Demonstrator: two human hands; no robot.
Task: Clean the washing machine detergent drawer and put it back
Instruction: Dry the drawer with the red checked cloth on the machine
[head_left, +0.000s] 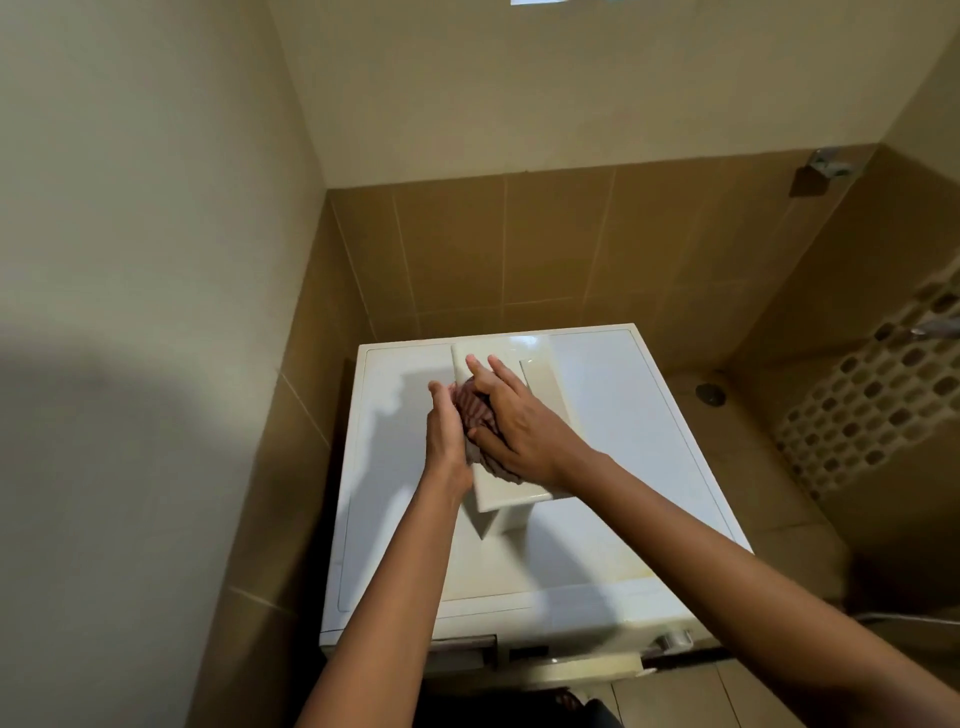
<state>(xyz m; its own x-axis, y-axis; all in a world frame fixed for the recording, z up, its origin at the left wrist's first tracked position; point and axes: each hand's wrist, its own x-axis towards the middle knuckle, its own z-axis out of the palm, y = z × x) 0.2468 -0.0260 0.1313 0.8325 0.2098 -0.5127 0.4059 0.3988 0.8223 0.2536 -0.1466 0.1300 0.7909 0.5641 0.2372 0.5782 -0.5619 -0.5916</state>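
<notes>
The cream detergent drawer (540, 384) lies upside down on top of the white washing machine (613, 467), its length running away from me. My right hand (519, 421) presses a bunched red-striped cloth (475, 408) onto the drawer's left part, fingers straight over it. My left hand (447, 431) rests against the drawer's left side next to the cloth; its fingers are partly hidden. The empty drawer slot (465, 647) shows dark at the machine's front top left.
The machine stands in a corner with a cream wall close on the left and brown tiles behind. A floor drain (710, 393) and mosaic strip lie to the right. A control knob (675, 639) sits at the front right.
</notes>
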